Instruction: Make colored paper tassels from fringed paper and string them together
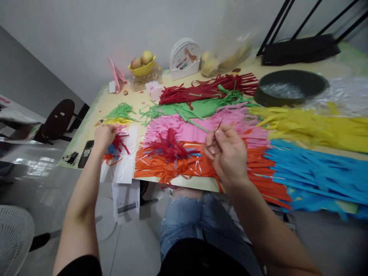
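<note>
Your right hand (230,151) pinches a thin dark stick (219,126) between thumb and forefinger, its tip pointing up, the other fingers folded in below. Your left hand (105,136) is curled into a fist at the mixed-colour bundle (119,142); whether it grips strips or something finer I cannot tell, as the fingertips are hidden from this side.

The bundle lies at the table's left end, its red, pink, blue and orange strips showing beside your fist, with white paper (129,168) under part of it. For a clean job, you would do well to pinch lightly with the right so the stick does not bend, and to steady the bundle low down with the left, leaving the loose ends free to fan out.

Below your right hand the pink fringe (195,132) and the orange fringe (207,165) lie close together, and a red tuft (169,147) sits across them; mind that your wrist does not drag those tips along. A green strip ends near your fingertips and could easily catch.

Farther out, the yellow fringe (319,122) and blue fringe (319,168) spread to your right, with the dark bowl (314,82) behind them. By your left forearm a phone (85,154) lies near the table edge, so watch that elbow
</note>
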Demonstrator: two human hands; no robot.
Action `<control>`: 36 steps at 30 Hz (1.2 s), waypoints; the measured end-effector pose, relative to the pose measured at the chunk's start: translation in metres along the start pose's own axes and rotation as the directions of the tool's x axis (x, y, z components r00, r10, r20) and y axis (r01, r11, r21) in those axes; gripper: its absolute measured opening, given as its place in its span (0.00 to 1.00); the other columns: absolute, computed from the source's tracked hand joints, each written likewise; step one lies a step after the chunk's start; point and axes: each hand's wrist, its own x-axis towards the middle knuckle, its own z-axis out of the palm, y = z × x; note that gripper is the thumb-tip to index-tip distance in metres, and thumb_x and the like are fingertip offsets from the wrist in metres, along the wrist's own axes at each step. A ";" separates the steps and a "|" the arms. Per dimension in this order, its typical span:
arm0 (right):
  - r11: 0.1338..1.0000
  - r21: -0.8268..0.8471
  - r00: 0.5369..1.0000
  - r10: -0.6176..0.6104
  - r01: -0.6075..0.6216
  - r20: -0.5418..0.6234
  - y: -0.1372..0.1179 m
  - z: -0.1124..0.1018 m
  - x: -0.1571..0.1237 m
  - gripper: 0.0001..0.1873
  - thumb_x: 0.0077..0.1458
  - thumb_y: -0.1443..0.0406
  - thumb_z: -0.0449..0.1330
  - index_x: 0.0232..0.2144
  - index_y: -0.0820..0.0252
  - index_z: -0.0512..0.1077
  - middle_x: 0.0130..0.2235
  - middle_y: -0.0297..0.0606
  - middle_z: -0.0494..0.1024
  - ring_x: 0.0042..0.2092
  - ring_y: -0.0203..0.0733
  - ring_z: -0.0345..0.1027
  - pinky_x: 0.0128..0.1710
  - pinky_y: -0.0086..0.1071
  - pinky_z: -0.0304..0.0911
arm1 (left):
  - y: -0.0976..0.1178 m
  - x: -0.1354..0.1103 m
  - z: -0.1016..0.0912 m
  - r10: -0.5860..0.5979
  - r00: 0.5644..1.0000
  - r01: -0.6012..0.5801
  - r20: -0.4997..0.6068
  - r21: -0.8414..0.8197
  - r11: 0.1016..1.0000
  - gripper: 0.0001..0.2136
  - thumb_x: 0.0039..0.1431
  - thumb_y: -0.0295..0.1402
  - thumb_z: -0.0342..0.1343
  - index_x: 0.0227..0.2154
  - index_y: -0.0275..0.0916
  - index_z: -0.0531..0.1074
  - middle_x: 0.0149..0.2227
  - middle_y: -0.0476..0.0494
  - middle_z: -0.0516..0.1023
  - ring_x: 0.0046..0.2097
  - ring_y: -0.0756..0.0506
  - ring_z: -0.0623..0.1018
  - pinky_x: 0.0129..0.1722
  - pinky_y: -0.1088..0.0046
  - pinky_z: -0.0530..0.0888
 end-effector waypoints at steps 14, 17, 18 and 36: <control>0.996 -0.087 0.999 -0.029 0.030 0.024 -0.007 -0.009 -0.004 0.19 0.51 0.54 0.69 0.34 0.53 0.64 0.23 0.26 0.68 0.19 0.29 0.51 0.15 0.25 0.48 | -0.032 0.050 -0.016 -0.315 0.855 0.007 -0.412 -0.599 0.801 0.10 0.53 0.37 0.65 0.27 0.36 0.73 0.19 0.54 0.70 0.28 0.51 0.69 0.34 0.71 0.69; 0.996 -0.086 0.999 -0.016 0.019 0.034 -0.004 -0.009 -0.002 0.19 0.50 0.53 0.70 0.33 0.54 0.65 0.23 0.25 0.68 0.19 0.28 0.51 0.16 0.24 0.49 | -0.052 0.050 -0.048 -0.447 0.705 -0.095 -0.551 -0.698 0.710 0.16 0.62 0.43 0.60 0.26 0.37 0.68 0.18 0.60 0.64 0.25 0.55 0.59 0.30 0.77 0.66; 0.996 -0.092 0.999 -0.017 0.021 0.043 -0.003 -0.009 -0.001 0.19 0.50 0.53 0.70 0.33 0.54 0.65 0.23 0.25 0.68 0.19 0.28 0.51 0.16 0.24 0.49 | -0.056 0.048 -0.056 -0.463 0.669 -0.133 -0.582 -0.706 0.695 0.17 0.62 0.43 0.60 0.26 0.37 0.67 0.17 0.61 0.64 0.24 0.56 0.57 0.30 0.78 0.65; 0.875 -0.439 0.953 -0.074 0.203 0.292 -0.009 0.012 -0.013 0.17 0.58 0.51 0.63 0.33 0.57 0.68 0.18 0.24 0.67 0.19 0.30 0.58 0.23 0.27 0.55 | 0.133 -0.063 -0.038 0.014 0.908 -0.408 -0.420 -0.872 0.270 0.11 0.47 0.37 0.70 0.32 0.38 0.79 0.29 0.46 0.82 0.31 0.47 0.80 0.35 0.71 0.77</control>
